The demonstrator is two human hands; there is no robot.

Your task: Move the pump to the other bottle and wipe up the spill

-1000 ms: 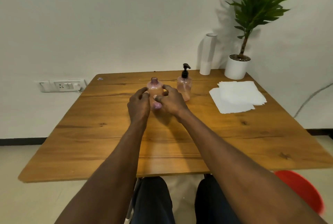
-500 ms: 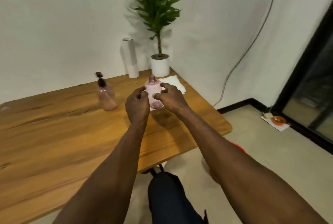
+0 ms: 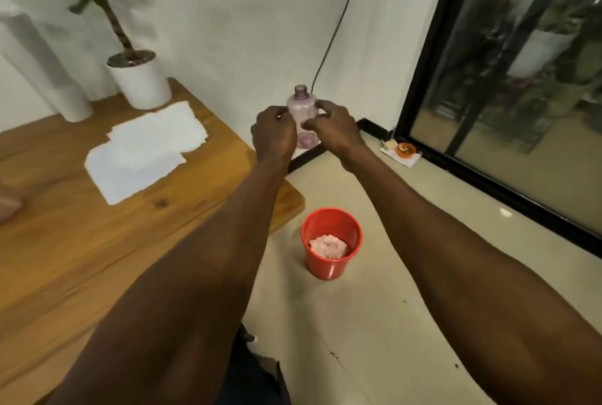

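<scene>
A clear pink bottle [image 3: 303, 111] with an open neck and no pump hangs upright in the air past the table's right edge. My left hand [image 3: 273, 136] grips its left side and my right hand [image 3: 332, 129] grips its right side. The bottle looks almost empty, with a pink tint at its base. White paper towels [image 3: 146, 150] lie spread on the wooden table [image 3: 97, 241]. At the far left edge a sliver of the other pink bottle [image 3: 8, 202] shows; its pump is out of view.
A red bin [image 3: 330, 243] holding crumpled paper stands on the tiled floor right of the table. A potted plant [image 3: 140, 79] and a white roll [image 3: 49, 69] sit at the table's back. A black-framed glass door [image 3: 521, 85] fills the right side.
The view has swung right. Both hands carried the open bottle off the table, out over the floor above the red bin. The pump bottle has slid almost out of view at the left.
</scene>
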